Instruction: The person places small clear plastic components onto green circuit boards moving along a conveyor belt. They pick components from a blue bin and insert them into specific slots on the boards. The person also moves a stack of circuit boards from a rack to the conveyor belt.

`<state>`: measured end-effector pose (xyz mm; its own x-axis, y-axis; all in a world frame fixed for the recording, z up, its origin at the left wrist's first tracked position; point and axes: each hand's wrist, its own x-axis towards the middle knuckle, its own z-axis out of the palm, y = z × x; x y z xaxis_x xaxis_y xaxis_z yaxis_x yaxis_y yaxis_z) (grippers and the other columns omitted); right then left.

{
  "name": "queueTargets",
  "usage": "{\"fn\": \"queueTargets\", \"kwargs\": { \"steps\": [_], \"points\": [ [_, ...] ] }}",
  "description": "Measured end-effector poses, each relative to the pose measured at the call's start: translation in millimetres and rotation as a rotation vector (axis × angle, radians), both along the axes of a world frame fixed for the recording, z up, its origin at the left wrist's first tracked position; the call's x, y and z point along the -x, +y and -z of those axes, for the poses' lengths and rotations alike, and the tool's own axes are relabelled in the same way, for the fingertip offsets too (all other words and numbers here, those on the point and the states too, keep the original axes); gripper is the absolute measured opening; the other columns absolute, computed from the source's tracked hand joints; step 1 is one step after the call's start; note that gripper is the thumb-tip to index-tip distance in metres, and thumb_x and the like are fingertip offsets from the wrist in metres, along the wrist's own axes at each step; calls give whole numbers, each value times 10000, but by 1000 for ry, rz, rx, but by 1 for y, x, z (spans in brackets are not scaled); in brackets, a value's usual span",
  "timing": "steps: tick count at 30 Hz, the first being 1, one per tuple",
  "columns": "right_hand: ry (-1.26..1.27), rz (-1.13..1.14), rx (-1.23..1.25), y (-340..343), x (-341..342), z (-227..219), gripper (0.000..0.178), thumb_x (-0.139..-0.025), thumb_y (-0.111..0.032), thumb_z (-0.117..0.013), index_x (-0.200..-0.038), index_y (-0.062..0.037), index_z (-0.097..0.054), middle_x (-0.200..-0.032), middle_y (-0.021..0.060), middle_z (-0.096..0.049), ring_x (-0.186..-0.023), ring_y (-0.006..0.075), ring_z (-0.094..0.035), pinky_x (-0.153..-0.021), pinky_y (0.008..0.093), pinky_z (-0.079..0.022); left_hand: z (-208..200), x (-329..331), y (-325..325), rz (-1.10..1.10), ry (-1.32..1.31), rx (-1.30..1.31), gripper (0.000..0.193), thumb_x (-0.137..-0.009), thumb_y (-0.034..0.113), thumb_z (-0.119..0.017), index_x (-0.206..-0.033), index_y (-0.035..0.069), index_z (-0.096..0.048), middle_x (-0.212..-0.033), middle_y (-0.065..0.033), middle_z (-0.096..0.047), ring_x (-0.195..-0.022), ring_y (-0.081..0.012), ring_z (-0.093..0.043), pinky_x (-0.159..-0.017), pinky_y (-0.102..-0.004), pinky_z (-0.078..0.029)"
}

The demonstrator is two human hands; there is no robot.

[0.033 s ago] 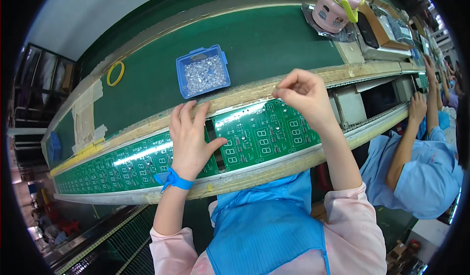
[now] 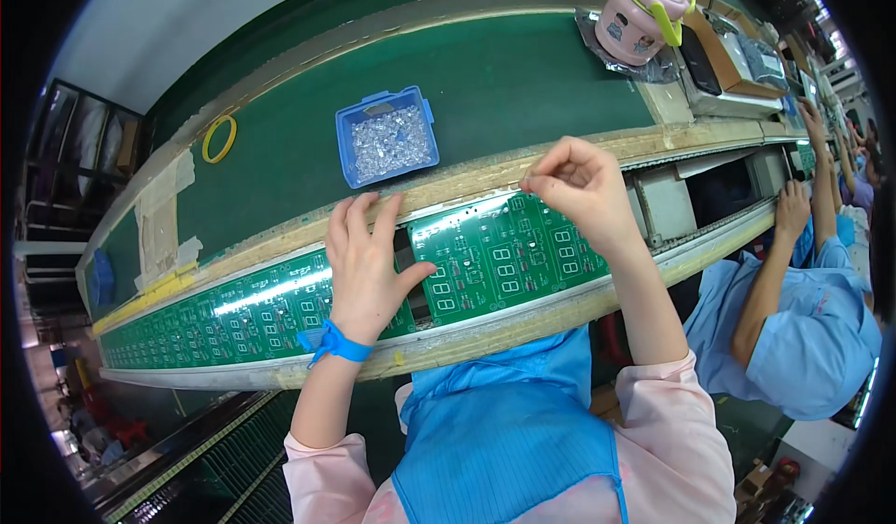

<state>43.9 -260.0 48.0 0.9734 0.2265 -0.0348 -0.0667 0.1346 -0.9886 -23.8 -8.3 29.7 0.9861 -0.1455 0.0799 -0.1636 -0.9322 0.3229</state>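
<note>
Green circuit boards lie end to end in a long rail track. My left hand is spread over the gap between two of them, its fingers reaching to the far rail and its thumb on the left edge of the right-hand circuit board. A blue wrist strap circles that wrist. Above the far edge of the same board, my right hand is closed in a pinch. Whatever its fingertips hold is too small to name. A blue open bin of small clear parts stands beyond the rail.
A yellow tape ring lies on the green bench, left of the bin. At the far right stand a pink lidded jug and a cardboard box. A co-worker in blue sits on the right, a hand near the track.
My right hand has dipped slightly toward the far edge of the board, still pinched. My left hand and the board beneath it have shifted a little to the right.
</note>
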Motion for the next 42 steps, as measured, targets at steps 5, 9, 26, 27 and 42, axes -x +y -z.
{"fn": "queueTargets", "kwargs": {
  "steps": [5, 9, 26, 27, 42],
  "points": [
    [-78, -34, 52, -8, 11, 13, 87, -826, 28, -693, -900, 11, -650, -898, 69, -686, -829, 108, -640, -751, 243, -516, 2, 0, -22, -2, -81, 78, 988, -601, 243, -885, -1409, -4, -372, -1298, -197, -424, -1246, -402, -378, -1053, -489, -326],
    [-20, -117, 136, -3, 10, 18, 76, -858, 73, -645, -915, 31, -620, -942, 123, -694, -927, 168, -673, -838, 276, -543, -13, -16, -22, 24, -253, 102, 718, -731, 197, -793, -1338, 25, -452, -1232, -164, -486, -1186, -371, -427, -1006, -471, -359],
    [-194, -307, 306, 19, 26, -7, 80, -872, 30, -651, -948, 4, -658, -920, 102, -713, -894, 171, -692, -782, 282, -539, 6, -97, 9, -26, -309, -286, 98, -766, 146, -714, -848, 100, -743, -846, -45, -661, -977, -260, -541, -831, -400, -437],
    [-241, -310, 338, 19, 26, -7, 85, -866, 31, -656, -942, -2, -674, -914, 94, -714, -876, 168, -691, -771, 282, -538, 6, -97, 9, -26, -320, -263, 96, -771, 149, -713, -847, 96, -738, -840, -45, -663, -971, -259, -544, -829, -399, -437],
    [-284, -318, 304, 22, 15, 4, 114, -785, 60, -692, -874, -7, -715, -884, 86, -720, -846, 179, -693, -763, 285, -541, 5, -93, 25, 29, -494, 55, 124, -801, 37, -681, -921, 15, -703, -836, -115, -670, -910, -292, -584, -799, -398, -482]
  ]
}}
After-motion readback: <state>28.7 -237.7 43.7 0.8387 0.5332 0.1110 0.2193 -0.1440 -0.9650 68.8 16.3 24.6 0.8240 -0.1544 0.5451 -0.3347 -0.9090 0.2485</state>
